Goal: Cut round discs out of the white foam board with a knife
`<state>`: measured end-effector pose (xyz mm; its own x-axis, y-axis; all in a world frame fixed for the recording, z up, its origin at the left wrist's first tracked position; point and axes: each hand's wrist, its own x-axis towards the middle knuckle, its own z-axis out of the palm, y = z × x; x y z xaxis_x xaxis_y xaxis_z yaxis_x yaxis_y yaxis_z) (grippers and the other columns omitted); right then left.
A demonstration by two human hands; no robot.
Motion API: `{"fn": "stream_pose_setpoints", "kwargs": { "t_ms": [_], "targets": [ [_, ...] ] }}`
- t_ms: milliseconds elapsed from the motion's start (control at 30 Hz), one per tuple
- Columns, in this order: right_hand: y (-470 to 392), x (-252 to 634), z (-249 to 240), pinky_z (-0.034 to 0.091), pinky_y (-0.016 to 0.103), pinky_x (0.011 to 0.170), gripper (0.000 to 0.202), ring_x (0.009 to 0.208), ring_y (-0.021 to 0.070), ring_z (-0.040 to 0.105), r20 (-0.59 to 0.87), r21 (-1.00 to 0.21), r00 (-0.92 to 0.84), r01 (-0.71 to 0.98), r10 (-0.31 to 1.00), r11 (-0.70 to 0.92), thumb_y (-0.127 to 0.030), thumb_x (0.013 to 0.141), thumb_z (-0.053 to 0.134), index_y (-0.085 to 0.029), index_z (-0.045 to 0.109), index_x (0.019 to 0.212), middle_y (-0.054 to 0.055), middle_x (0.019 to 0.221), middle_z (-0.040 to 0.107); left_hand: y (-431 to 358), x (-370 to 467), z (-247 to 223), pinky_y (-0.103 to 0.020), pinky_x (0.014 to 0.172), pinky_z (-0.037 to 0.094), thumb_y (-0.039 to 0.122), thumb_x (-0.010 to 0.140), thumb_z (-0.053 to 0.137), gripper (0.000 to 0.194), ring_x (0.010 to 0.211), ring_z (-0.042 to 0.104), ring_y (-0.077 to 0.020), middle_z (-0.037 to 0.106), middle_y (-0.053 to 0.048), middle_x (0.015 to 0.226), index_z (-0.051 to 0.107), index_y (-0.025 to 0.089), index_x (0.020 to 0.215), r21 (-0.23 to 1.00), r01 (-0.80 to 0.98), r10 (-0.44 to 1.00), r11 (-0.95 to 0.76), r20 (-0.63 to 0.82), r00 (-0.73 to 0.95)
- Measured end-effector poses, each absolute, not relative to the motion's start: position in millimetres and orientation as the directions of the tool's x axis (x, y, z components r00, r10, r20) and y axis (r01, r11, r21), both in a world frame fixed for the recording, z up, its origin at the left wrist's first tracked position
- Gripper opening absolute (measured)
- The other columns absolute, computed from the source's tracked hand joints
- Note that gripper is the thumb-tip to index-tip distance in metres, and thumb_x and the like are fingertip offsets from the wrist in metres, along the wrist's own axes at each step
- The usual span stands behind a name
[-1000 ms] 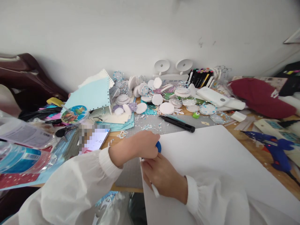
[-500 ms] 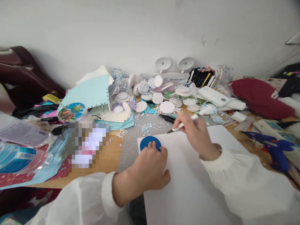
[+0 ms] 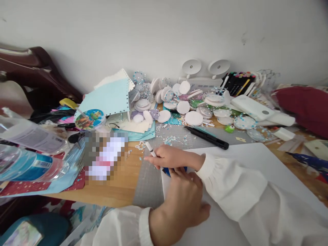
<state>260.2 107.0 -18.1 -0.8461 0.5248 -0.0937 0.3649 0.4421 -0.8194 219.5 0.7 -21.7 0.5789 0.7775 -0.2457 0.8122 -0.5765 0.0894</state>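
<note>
A blue disc (image 3: 167,172) lies near the corner of a large white sheet (image 3: 230,191), mostly covered by my hands. My left hand (image 3: 183,196) presses it down with the fingertips, thumb apart. Crossing over those fingers, my right hand (image 3: 170,157) is closed around a slim white pen (image 3: 150,149). The pen slants, with its dark tip down by the disc's left edge. Whether the tip touches the sheet I cannot tell. Beyond the hands, a black utility knife (image 3: 207,137) rests on a grey cutting mat (image 3: 146,186) that lies partly under the sheet.
Round white discs (image 3: 194,118) and blue bits are heaped along the wall, beside black markers (image 3: 239,84). A clear bottle (image 3: 30,165) lies at left near blue paper (image 3: 106,97). A blue glue gun (image 3: 309,160) and a dark red cap (image 3: 303,106) are at right.
My right hand has swung left and toward me with the pen, from beyond the disc to its left edge. My left hand stays on the disc. The view has shifted left.
</note>
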Motion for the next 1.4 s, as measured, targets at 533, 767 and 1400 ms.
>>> {"fn": "stream_pose_setpoints", "kwargs": {
  "t_ms": [533,767,1400],
  "targets": [
    [116.2,250.4,-24.2,0.038,0.023,0.063,0.05,0.052,0.0107,0.056,-0.06,-0.686,-0.747,0.513,0.662,0.516,-0.034,0.097,0.041,-0.017,0.057,0.053,0.001,0.053,0.062,-2.0,217.6,-24.3,-0.063,0.09,0.043,0.06,0.078,0.053,0.07,0.104,0.06,-0.0513,0.067,-0.03,0.101,0.064,-0.001,0.11,0.027,0.803,0.798,-0.595,-0.1,0.595],
    [138.2,263.7,-38.8,0.038,0.025,0.065,0.049,0.054,0.0128,0.058,0.062,-0.674,-0.575,0.579,0.816,0.459,-0.033,0.096,0.042,-0.018,0.055,0.051,0.001,0.052,0.061,-0.1,216.8,-23.3,-0.062,0.094,0.043,0.062,0.076,0.053,0.074,0.122,0.045,-0.0555,0.047,-0.044,0.127,0.06,-0.004,0.109,0.019,0.81,0.801,-0.586,-0.137,0.583],
    [69.2,372.6,-15.9,0.047,0.032,0.072,0.021,0.078,0.0175,0.059,0.282,-0.8,-0.219,0.484,0.934,0.355,-0.039,0.099,0.039,-0.024,0.053,0.099,0.003,0.09,0.063,0.1,210.2,35.2,-0.05,0.101,0.042,0.052,0.089,0.05,0.046,0.112,0.058,-0.0316,0.065,-0.016,0.113,0.064,0.013,0.108,0.007,0.645,0.634,-0.764,0.195,0.749]
  ]
}}
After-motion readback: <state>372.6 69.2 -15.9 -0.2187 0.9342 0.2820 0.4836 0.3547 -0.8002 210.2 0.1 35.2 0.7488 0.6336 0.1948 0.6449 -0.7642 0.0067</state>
